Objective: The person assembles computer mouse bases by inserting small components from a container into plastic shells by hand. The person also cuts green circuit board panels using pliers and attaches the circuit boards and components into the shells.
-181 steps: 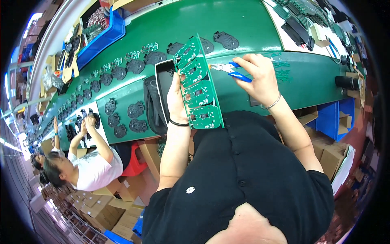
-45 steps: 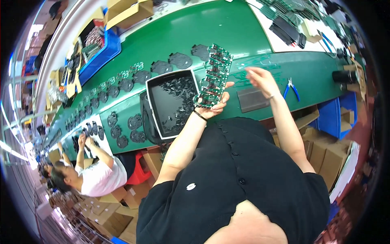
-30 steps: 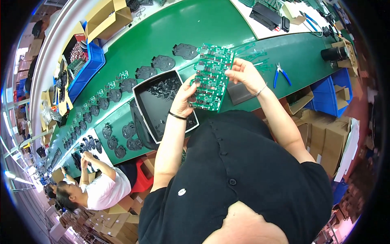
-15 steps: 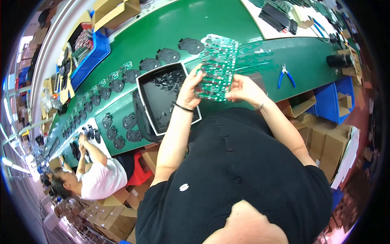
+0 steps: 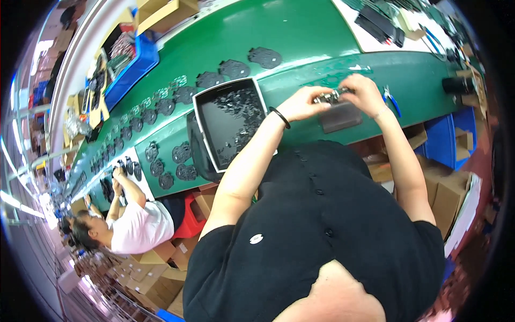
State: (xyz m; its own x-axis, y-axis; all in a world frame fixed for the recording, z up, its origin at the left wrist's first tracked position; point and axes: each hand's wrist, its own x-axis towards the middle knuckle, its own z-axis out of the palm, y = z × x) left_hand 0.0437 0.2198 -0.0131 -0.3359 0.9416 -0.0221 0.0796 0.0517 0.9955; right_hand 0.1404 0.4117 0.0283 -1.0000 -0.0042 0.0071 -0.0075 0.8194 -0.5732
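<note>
My left hand (image 5: pixel 306 104) and my right hand (image 5: pixel 366 95) grip opposite ends of a circuit board panel (image 5: pixel 333 96). The panel is now turned almost edge-on, so only a narrow strip with small components shows between my fingers. Just below it, on the green bench, lies a dark grey flat block (image 5: pixel 341 118). Thin green strips (image 5: pixel 343 72) lie beyond my hands. Left of my left forearm stands a white-rimmed black tray (image 5: pixel 228 115) with many small black parts.
Blue-handled pliers (image 5: pixel 392 101) lie right of my right hand. Black plastic housings (image 5: pixel 264 57) and small green boards line the bench to the left. A blue bin (image 5: pixel 131 70) stands at the far left. A co-worker in a white shirt (image 5: pixel 142 228) works at the left.
Both hands have moved right with the panel and tilted it from face-up to nearly edge-on. The view has shifted, and the grey block below is more exposed.
</note>
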